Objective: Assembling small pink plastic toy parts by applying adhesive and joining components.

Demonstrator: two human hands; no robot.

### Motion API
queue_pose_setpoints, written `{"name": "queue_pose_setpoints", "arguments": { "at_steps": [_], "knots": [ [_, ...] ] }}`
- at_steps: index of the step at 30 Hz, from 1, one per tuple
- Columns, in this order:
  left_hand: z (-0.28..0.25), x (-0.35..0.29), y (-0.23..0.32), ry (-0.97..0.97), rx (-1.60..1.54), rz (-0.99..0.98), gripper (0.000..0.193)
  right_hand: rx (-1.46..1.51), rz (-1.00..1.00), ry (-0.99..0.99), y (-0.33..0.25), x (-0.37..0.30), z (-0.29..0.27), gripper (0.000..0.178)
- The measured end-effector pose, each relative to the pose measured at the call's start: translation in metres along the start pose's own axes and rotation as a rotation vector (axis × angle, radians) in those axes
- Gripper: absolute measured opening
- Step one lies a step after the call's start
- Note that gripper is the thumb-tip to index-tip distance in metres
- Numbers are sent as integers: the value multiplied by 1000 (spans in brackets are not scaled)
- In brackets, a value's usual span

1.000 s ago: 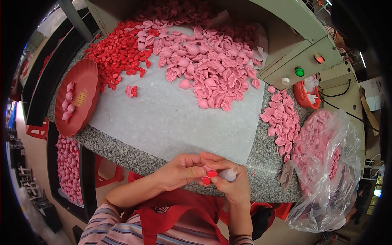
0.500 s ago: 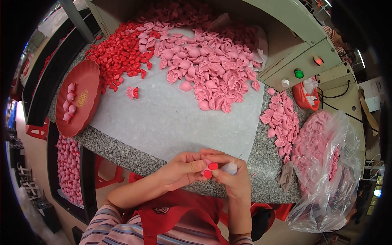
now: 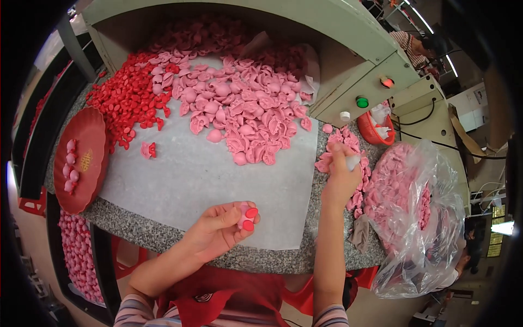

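The left hand (image 3: 206,233) is over the pale sheet (image 3: 180,177) near its front edge, fingers (image 3: 226,218) pinched around a pink piece with two red ovals (image 3: 243,220); the right hand (image 3: 343,182) is at the small pink pile (image 3: 348,139) on the speckled surface (image 3: 283,262), holding a small whitish bottle (image 3: 353,162); whether its fingertips also grip a pink piece, I cannot tell; beyond lie red pieces (image 3: 131,84) and a large pink heap (image 3: 239,103); a red dish (image 3: 93,144) stands at left.
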State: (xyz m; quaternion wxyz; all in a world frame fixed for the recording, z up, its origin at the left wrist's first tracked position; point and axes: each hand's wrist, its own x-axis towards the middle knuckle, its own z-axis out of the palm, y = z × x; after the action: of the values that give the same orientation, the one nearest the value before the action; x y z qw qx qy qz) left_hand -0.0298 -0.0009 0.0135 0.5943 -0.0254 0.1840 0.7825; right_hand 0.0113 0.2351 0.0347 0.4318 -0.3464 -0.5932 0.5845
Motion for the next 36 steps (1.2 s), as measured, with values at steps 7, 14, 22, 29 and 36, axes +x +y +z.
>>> {"name": "queue_pose_setpoints", "arguments": {
  "at_steps": [7,14,22,29,36],
  "knots": [
    [26,120,154,254,874,591,19,-104,-229,271,49,105,-23,20],
    [-29,261,268,731,759,1330,16,-42,-128,296,49,88,12,21],
    [-52,308,226,873,1237,1202,28,-161,-91,411,43,88,24,23],
    [-10,353,89,792,1765,1181,31,-248,-142,321,45,89,18,23],
    [41,288,41,623,2390,1151,34,-258,-156,395,41,87,18,21]
  ]
}}
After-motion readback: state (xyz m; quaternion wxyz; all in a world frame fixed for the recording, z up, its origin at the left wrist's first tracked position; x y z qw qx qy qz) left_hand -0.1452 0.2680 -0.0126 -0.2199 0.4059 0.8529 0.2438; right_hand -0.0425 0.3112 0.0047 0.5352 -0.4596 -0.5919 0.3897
